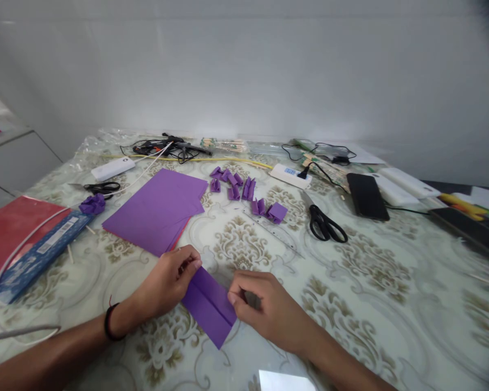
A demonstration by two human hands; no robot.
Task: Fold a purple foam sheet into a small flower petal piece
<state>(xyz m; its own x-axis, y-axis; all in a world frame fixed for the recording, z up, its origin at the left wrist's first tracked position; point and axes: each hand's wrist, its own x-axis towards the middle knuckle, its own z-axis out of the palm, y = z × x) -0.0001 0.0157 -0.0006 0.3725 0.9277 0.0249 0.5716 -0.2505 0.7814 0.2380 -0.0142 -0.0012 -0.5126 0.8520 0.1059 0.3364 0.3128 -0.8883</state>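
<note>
A creased strip of purple paper (212, 304) lies at a slant just above the patterned tablecloth, between my two hands. My left hand (169, 279), with a dark band on its wrist, pinches the paper's upper left corner between thumb and fingers. On the other side my right hand (264, 309) is closed, thumb and forefinger gripping the right edge. A lengthwise fold line runs down the sheet. Beyond my left hand rests a stack of purple sheets (155, 206) with a red edge showing beneath. Several small folded purple pieces (234, 191) lie farther back.
Black-handled scissors (325, 224) and a clear ruler (271, 233) lie to the right. A white power strip (290, 175), a black phone (367, 196) and cables stand behind. At left are a red and blue packet (36, 239), crumpled purple paper (92, 204) and a white cable.
</note>
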